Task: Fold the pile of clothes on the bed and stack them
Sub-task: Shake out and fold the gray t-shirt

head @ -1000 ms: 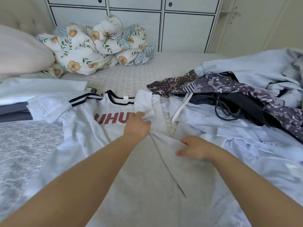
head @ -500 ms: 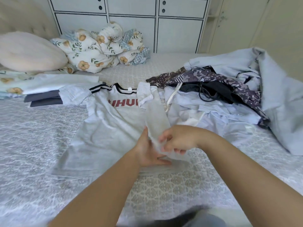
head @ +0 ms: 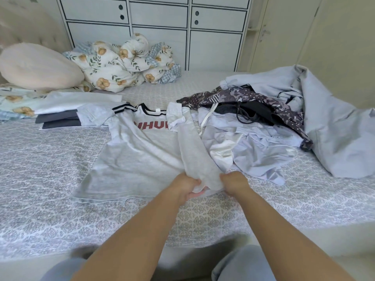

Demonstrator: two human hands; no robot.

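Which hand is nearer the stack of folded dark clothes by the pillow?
Left. The left hand grips the grey T-shirt hem on the side toward the folded stack; the right hand sits farther from it.

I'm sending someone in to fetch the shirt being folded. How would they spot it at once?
On the bed, look between the folded stack at left and the loose clothes pile at right. The light grey T-shirt lies flat there. Only it has red chest lettering and a black-and-white striped collar.
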